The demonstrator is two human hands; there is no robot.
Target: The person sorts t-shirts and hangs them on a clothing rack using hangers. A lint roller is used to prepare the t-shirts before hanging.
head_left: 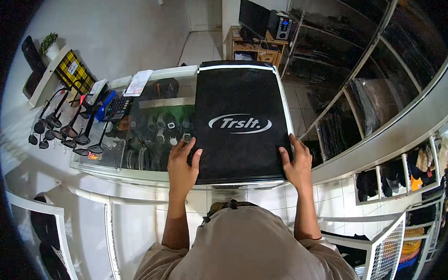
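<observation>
A flat black stack of bag-like sheets point(238, 100) with a white "Trslt." logo lies on a glass display counter point(156, 104). Along its left edge rests my left hand point(182, 163), fingers stretched forward and thumb out to the side. My right hand point(299, 164) lies at the right edge, likewise open, its thumb near the black surface. Both hands are by the near corners, one on each side. Under the glass to the left, several watches point(161, 136) show close to my left fingers.
Left on the counter are a calculator point(117, 108), a paper sheet point(138, 83), a blue object point(103, 106) and hanging sunglasses point(69, 130). A monitor point(253, 18) and speaker point(280, 25) stand on a wooden desk behind. Shelves of packed clothes point(332, 131) line the right.
</observation>
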